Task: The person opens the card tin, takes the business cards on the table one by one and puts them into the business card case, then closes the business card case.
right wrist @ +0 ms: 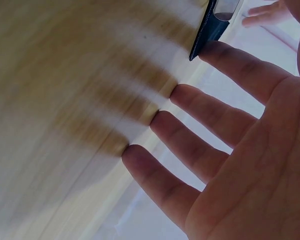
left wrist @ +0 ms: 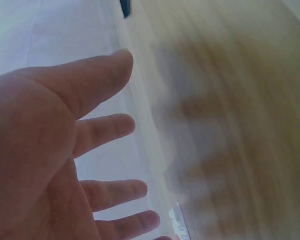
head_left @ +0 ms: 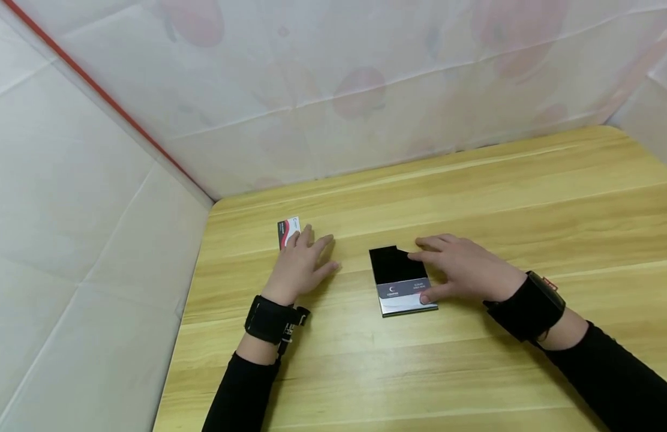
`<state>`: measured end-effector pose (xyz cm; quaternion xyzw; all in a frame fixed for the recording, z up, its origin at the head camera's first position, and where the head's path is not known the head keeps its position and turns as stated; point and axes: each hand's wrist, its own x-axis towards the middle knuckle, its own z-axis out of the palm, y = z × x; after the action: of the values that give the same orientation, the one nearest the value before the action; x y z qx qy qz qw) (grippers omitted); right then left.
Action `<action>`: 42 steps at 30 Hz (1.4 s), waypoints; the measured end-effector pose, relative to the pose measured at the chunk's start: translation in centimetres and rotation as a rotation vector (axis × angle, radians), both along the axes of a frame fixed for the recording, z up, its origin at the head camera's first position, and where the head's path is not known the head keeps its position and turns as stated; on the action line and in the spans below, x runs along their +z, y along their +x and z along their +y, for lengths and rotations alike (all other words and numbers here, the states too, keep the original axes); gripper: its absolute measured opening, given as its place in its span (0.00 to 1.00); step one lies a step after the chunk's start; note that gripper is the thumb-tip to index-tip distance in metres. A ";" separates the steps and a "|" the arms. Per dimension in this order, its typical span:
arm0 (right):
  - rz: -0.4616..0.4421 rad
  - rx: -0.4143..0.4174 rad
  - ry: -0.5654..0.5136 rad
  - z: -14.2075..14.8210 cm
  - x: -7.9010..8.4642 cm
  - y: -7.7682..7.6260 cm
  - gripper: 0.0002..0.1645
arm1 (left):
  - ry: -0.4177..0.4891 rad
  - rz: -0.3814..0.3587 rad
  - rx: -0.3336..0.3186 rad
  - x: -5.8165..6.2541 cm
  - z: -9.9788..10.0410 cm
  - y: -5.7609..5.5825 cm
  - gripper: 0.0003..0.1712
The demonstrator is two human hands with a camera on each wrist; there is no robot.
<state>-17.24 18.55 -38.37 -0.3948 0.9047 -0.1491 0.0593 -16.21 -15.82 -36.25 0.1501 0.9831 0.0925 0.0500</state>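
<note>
A flat black card case [head_left: 394, 267] lies on the table, its near part grey and silver with a small printed logo. My right hand [head_left: 465, 270] rests at its right side, thumb over the silver part and index fingertip at the black part's edge. In the right wrist view the other fingers [right wrist: 162, 182] are spread and nearly straight, tips down at the wood. Farther left lies a white business card [head_left: 291, 228] with red and black curves. My left hand [head_left: 297, 273] is just in front of it, fingers spread and holding nothing; its fingertips overlap the card's near end.
The wood-grain table [head_left: 333, 372] runs back to a pale curtain [head_left: 323, 120] with faded pink shapes. A white side sheet [head_left: 85, 252] stands along the table's left edge, and a red strip [head_left: 107, 99] marks the corner. Each wrist wears a black band.
</note>
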 end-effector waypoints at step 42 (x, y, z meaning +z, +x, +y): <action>0.001 -0.007 0.005 -0.2 0.1 0.0 0.51 | -0.054 0.083 -0.023 0.8 2.8 1.6 0.43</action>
<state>-17.28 18.40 -38.23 -0.3913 0.9065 -0.1467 0.0593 -14.63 -12.98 -35.49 0.1638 0.9846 0.0588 0.0144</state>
